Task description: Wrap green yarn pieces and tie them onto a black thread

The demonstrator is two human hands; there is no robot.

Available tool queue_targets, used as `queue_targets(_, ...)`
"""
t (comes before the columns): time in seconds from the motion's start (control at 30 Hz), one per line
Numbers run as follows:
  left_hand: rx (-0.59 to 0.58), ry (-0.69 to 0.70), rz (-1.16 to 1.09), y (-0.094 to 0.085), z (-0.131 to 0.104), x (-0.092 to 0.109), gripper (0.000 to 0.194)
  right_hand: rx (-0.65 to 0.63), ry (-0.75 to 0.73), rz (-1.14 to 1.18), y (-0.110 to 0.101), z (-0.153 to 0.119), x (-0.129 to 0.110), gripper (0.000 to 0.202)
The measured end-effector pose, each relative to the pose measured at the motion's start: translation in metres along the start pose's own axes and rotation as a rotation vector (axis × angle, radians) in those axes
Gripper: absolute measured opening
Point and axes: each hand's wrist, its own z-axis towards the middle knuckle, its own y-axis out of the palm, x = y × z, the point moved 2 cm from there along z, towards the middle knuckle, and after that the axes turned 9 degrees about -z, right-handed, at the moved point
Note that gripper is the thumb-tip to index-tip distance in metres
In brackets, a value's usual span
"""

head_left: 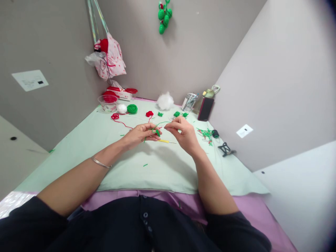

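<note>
My left hand [141, 134] pinches a small green crocheted piece [158, 133] between thumb and fingers, above the middle of the table. From that piece a strand of green yarn [160, 123] arcs across to my right hand [181, 131], whose thumb and forefinger are pressed together on it. Whether a thin needle also sits in those fingertips is too small to tell. Below the left fingertips lies a crochet hook [164, 141] with a yellow handle. Behind the hands are a small red crocheted piece [149, 113] and several small green ones [176, 114].
At the back left stand a clear tub [108, 105] with red yarn, a white ball [122, 109] and a green yarn ball [132, 109]. White stuffing [165, 101], a pen cup [189, 102] and a phone [206, 109] line the back. Yarn scraps [206, 133] and a black stand [226, 149] lie right.
</note>
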Motion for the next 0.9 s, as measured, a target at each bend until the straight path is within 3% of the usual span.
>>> queue_targets(0.43,0.0,-0.016,0.015,-0.0019,0.0006,-0.0032,0.029,-0.045,-0.057,-0.091,0.0024,-0.0014,0.0006,0.017)
queue_targets(0.9,-0.025,-0.039,0.007,0.0008,-0.001,-0.0006,0.03,-0.094,0.044,0.062,0.0086,-0.0042,0.0,0.014)
